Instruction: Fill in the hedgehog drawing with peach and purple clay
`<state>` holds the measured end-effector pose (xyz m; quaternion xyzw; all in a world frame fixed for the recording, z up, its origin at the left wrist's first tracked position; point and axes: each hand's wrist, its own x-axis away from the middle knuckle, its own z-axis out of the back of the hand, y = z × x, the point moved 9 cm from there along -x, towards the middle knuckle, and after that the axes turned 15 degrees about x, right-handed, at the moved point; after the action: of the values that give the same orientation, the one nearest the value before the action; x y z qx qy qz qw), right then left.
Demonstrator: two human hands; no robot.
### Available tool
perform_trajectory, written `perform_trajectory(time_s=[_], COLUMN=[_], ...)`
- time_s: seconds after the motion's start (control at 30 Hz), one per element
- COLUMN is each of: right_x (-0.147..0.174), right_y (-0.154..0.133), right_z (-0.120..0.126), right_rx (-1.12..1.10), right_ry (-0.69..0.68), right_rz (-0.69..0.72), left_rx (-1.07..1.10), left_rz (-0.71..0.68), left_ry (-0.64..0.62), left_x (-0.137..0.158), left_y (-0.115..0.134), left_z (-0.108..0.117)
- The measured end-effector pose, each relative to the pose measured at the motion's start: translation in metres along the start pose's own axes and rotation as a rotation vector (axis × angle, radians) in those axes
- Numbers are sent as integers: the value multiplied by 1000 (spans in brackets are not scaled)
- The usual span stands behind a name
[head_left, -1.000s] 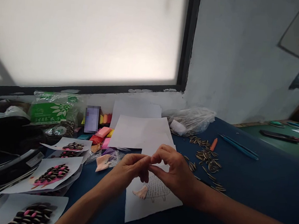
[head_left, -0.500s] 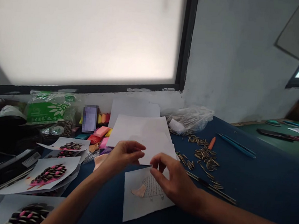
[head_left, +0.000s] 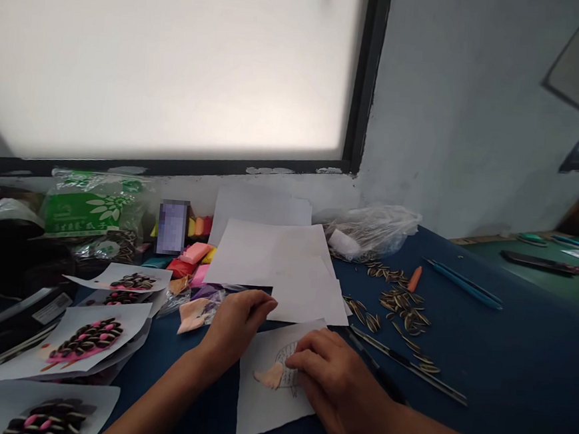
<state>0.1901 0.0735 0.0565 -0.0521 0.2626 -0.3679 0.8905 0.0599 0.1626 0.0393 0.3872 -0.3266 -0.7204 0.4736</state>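
A white sheet with a pencil drawing [head_left: 254,415] of a hedgehog-like animal lies in front of me. Flat peach modelling clay [head_left: 269,376] covers the animal's pointed head. My right hand [head_left: 334,374] is over the drawing's body, fingers bent and close together, fingertips at or just above the paper beside the clay; anything between them is hidden. My left hand [head_left: 238,323] hovers at the sheet's upper left edge, thumb and forefinger pinched together. Whatever that pinch holds is too small to make out. An opened pack of peach clay [head_left: 194,315] lies left of it.
Blank white paper [head_left: 266,255] lies behind my hands. To the right are sunflower seeds [head_left: 406,310], an orange stick [head_left: 415,279], blue tweezers [head_left: 464,284] and a pen [head_left: 408,363]. Seed-covered hedgehog pictures [head_left: 94,342] are stacked left, near a green seed bag [head_left: 87,211] and coloured clay packs [head_left: 196,253].
Both hands have come down toward the drawing. My right hand's fingertips moved onto its body, and my left hand's fingers closed into a pinch. The view shifted slightly.
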Motion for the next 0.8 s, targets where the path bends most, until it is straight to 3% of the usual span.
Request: perform_trajectory(time_s=[0.37, 0.57, 0.8], right_x=[3, 3, 3], right_y=[-5, -6, -6], right_z=[-1, -4, -8], right_rx=[73, 80, 116], right_ry=[-1, -51, -160], right_rz=[43, 58, 36], left_rx=[-28, -4, -29], left_rz=[81, 132, 285], left_ry=[-274, -410, -567], left_x=[10, 23, 36], left_y=[8, 7, 14], left_z=[-10, -8, -10])
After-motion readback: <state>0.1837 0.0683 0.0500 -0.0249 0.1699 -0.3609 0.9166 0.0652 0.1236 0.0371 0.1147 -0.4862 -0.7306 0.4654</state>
